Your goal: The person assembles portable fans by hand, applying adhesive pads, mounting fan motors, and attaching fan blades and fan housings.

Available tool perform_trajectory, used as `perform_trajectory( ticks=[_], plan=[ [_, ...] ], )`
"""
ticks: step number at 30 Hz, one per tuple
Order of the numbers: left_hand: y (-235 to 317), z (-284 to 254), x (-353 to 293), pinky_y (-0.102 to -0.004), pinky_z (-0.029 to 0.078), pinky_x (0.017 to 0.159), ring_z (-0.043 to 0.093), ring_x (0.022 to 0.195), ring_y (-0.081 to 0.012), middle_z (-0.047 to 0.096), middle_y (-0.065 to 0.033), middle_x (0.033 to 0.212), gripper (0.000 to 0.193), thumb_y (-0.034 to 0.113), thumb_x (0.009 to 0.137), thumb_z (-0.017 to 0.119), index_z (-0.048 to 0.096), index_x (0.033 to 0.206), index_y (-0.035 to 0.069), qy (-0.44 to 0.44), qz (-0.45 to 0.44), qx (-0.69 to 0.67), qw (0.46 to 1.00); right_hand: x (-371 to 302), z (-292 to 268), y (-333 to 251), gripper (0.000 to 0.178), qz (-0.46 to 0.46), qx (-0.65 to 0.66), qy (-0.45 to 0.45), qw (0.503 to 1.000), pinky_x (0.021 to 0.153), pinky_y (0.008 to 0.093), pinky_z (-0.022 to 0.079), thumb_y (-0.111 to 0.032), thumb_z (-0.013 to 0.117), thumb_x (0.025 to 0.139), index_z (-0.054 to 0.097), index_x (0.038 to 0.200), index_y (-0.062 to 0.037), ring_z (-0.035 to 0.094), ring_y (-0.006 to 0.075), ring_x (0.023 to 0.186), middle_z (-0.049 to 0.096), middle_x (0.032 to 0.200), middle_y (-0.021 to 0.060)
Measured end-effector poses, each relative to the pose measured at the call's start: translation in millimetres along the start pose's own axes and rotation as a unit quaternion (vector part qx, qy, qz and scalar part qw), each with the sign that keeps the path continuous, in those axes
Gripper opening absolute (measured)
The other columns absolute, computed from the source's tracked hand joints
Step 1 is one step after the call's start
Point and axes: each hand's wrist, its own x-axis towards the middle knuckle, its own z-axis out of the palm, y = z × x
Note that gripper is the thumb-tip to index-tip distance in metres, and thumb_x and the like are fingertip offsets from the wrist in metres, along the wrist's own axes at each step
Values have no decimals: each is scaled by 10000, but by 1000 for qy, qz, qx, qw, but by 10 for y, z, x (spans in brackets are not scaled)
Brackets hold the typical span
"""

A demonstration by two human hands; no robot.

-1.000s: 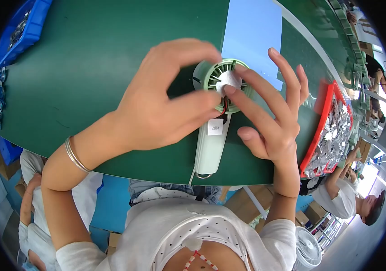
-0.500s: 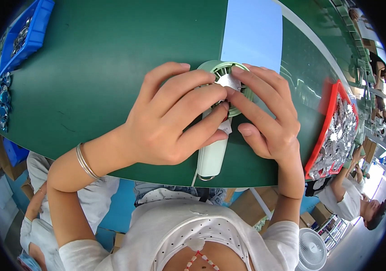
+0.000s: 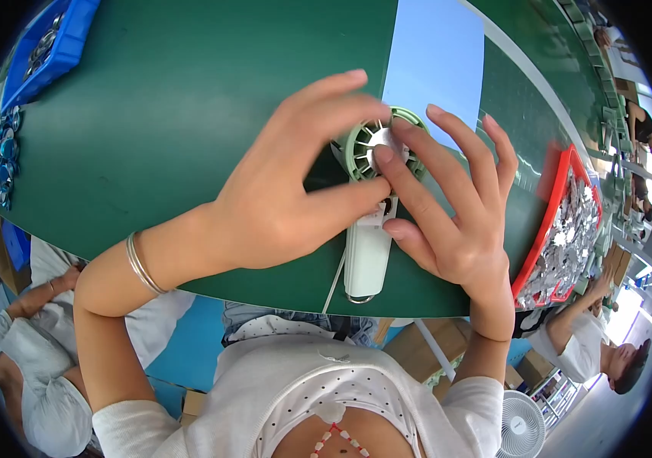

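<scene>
A light green handheld fan (image 3: 366, 256) lies on the green table, its round slotted head away from me and its handle toward me. On the head's centre sits a silvery round piece (image 3: 381, 140). My right hand (image 3: 448, 206) rests its index and middle fingertips on that piece, the other fingers spread. My left hand (image 3: 288, 183) has thumb and fingers wide apart, reaching around the left side of the head. Its thumb tip is by the neck, where a small white tag (image 3: 374, 219) shows; its fingertips are near the head's far rim.
A red tray (image 3: 547, 229) of silvery star-shaped pieces stands at the right. A light blue sheet (image 3: 437, 65) lies beyond the fan. At the far left are a blue bin (image 3: 62, 49) and several shiny blue discs (image 3: 4, 156). Other people sit on both sides.
My left hand has opened, its fingers lifting off the fan head and spreading. The right ring and little fingers have spread. The fan has shifted slightly right.
</scene>
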Motion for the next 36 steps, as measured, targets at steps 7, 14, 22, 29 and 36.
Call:
perform_trajectory(
  ticks=[7, 14, 22, 29, 36],
  plan=[
    [-37, 29, 18, -436, 397, 1113, 468, 1350, -347, 437, -210, 1462, 847, 88, 768, 817, 332, 1459, 35, -15, -225, -268, 937, -25, -1, -125, 481, 56, -32, -21, 998, 1109, 555, 250, -475, 498, 965, 719, 1164, -96, 546, 346, 1237, 634, 1261, 99],
    [-46, -3, 44, -404, 461, 1058, 570, 1261, -305, 577, -109, 1391, 712, 133, 726, 829, 537, 1372, 61, -49, -237, -216, 946, -18, -84, -145, 475, 60, -51, -46, 996, 1135, 552, 204, -488, 506, 957, 720, 1177, -126, 537, 341, 1252, 636, 1264, 78],
    [-57, 8, 28, -414, 466, 1050, 573, 1254, -318, 574, -121, 1392, 728, 138, 729, 831, 520, 1382, 54, -47, -214, -210, 953, -11, -102, -110, 461, 36, -55, -43, 997, 1142, 558, 188, -502, 552, 919, 736, 1157, -152, 525, 352, 1265, 637, 1249, 70],
    [-83, 41, 15, -414, 465, 1049, 571, 1254, -323, 574, -128, 1389, 716, 138, 739, 826, 519, 1379, 48, -49, -207, -212, 954, 26, -123, -134, 423, 43, -46, -50, 997, 1143, 569, 182, -443, 604, 887, 741, 1141, -134, 512, 365, 1282, 633, 1250, 81],
    [-39, -40, 66, -415, 460, 1052, 563, 1261, -337, 571, -140, 1387, 694, 149, 756, 819, 521, 1374, 40, -46, -191, -198, 960, -14, -145, -62, 464, 24, -8, -76, 997, 1143, 594, 159, -406, 604, 895, 692, 1221, -87, 480, 390, 1331, 616, 1318, 87]
  ],
)
